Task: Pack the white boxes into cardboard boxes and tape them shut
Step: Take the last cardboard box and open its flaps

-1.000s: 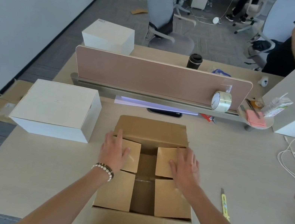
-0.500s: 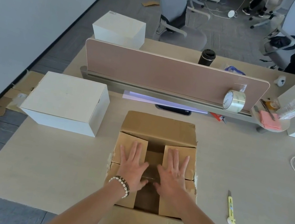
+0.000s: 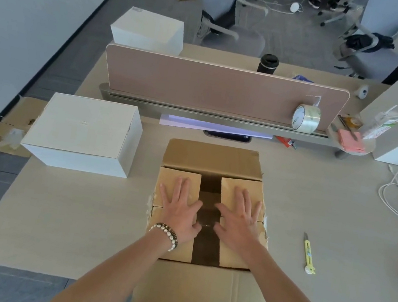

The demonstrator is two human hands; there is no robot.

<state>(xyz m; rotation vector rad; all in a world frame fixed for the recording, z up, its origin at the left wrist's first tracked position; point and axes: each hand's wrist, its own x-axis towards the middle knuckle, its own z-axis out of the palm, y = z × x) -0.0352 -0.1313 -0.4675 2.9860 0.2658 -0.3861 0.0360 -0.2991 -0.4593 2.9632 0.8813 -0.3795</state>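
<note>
Pressing flat on the inner flaps of the cardboard box, both hands sit at the centre of the frame with fingers straight and spread, grasping nothing. The left hand, with a beaded bracelet at its wrist, lies on the left flaps; the right hand lies on the right flaps, and a dark gap runs between the two. The box's far flap stands open toward the top of the frame, while the near flap hangs out over the counter's lower edge.

Left of the cardboard box, a large white box rests on the counter, set apart from it by a bare strip; its left corner reaches the counter's left edge. A second white box sits at upper left, beyond the pink divider screen that crosses the upper middle of the frame. A roll of clear tape stands on edge on the ledge at the screen's right end, near a stack of pink sticky notes.

To the right of the cardboard box, the counter is open as far as a yellow utility knife lying at lower right. White cables loop along the right edge. A black cup shows above the screen's top edge. Flattened cardboard lies on the floor at left.
</note>
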